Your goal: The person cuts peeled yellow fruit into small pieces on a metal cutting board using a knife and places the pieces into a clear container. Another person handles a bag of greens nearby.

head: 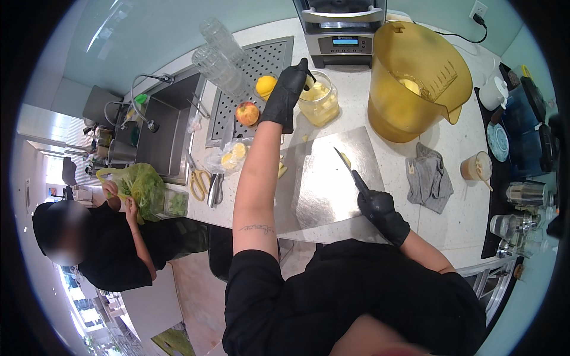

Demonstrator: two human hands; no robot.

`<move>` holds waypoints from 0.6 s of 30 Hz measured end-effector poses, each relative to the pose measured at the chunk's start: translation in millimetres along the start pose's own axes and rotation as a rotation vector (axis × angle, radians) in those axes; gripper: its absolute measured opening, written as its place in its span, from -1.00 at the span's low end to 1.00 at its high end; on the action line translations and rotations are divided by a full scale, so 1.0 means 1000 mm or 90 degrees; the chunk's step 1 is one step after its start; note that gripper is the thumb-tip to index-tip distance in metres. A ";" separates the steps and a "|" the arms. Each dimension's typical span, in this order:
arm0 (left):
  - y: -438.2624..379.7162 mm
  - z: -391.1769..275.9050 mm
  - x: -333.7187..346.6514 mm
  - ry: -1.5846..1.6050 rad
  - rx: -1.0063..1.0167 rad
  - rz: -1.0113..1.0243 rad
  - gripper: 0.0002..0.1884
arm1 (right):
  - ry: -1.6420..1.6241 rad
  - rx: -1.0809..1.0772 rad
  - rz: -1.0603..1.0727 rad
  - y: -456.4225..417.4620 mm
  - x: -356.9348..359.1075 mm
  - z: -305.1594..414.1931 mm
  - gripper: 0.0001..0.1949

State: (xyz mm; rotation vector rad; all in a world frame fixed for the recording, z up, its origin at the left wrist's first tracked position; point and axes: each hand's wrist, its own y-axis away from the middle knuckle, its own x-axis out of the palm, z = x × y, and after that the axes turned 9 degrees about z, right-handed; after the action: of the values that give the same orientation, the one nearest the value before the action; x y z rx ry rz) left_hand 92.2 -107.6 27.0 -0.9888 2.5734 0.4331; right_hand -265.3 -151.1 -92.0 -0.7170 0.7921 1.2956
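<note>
My left hand, in a black glove, is at the mouth of a clear glass jar filled with pale yellow fruit chunks. A pale piece of fruit shows between its fingers. In my right hand, also gloved in black, is a knife, its blade angled over a shiny metal cutting board. A small yellowish slice lies beside the blade. More pale cut pieces are partly hidden behind my left forearm.
A large amber pitcher stands right of the jar, below a blender. A grey cloth and a cup lie further right. Left are an apple, a lemon, scissors, a sink and a co-worker handling bagged greens.
</note>
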 end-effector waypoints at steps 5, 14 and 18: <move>0.015 -0.005 -0.014 0.101 0.032 0.097 -0.69 | 0.029 0.021 0.022 -0.001 -0.004 0.003 -0.31; 0.024 0.000 0.002 0.158 0.070 0.061 -0.74 | 0.034 0.003 0.016 -0.001 -0.001 0.001 -0.30; 0.032 -0.005 0.006 0.151 0.093 0.056 -0.71 | -0.001 0.035 0.025 -0.001 0.000 0.001 -0.32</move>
State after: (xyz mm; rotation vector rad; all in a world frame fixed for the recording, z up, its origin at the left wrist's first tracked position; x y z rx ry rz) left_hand 64.6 -91.0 34.1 -0.9268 2.8218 0.1543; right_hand -264.5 -150.5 -91.4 -0.6588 0.8408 1.3040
